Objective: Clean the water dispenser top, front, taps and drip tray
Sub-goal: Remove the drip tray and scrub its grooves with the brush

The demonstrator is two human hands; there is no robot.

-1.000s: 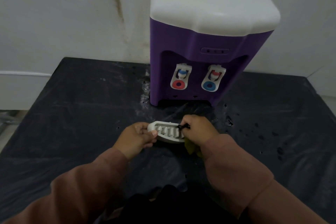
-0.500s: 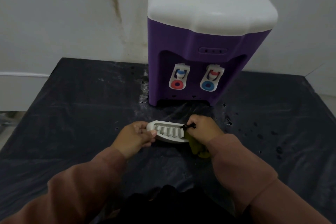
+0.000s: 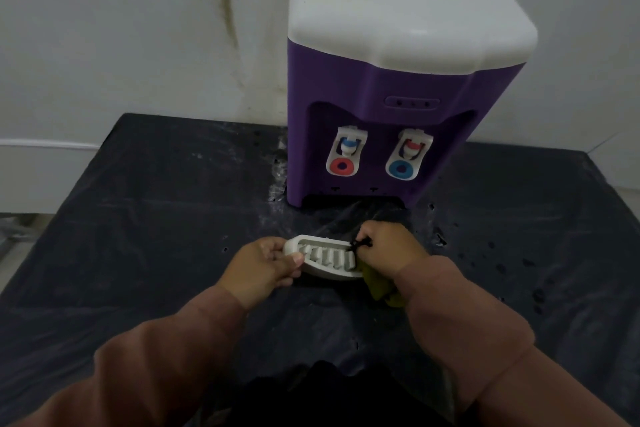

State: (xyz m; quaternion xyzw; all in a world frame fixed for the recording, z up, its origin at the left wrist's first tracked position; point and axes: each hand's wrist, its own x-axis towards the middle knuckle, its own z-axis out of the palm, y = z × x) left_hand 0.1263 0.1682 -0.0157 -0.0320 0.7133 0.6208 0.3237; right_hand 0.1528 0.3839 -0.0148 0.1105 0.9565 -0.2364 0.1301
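A purple water dispenser [image 3: 374, 90] with a white top [image 3: 398, 21] stands at the back of the table. Its two white taps, one with a red ring [image 3: 342, 155] and one with a blue ring [image 3: 407, 159], hang in the front recess. The white slotted drip tray [image 3: 327, 258] lies on the table in front of the dispenser. My left hand [image 3: 259, 270] grips the tray's left end. My right hand [image 3: 384, 250] holds a yellow-green cloth [image 3: 379, 284] against the tray's right end. A small black piece sticks out by its fingers.
The table is covered with black plastic sheeting [image 3: 156, 218], wet with droplets right of the dispenser [image 3: 498, 263]. White walls [image 3: 121, 28] close in behind and at the right. The table's left edge drops to a floor area [image 3: 14, 232].
My right hand has shifted slightly along the tray's right end with the cloth. The left hand keeps its hold, and the tray stays in place.
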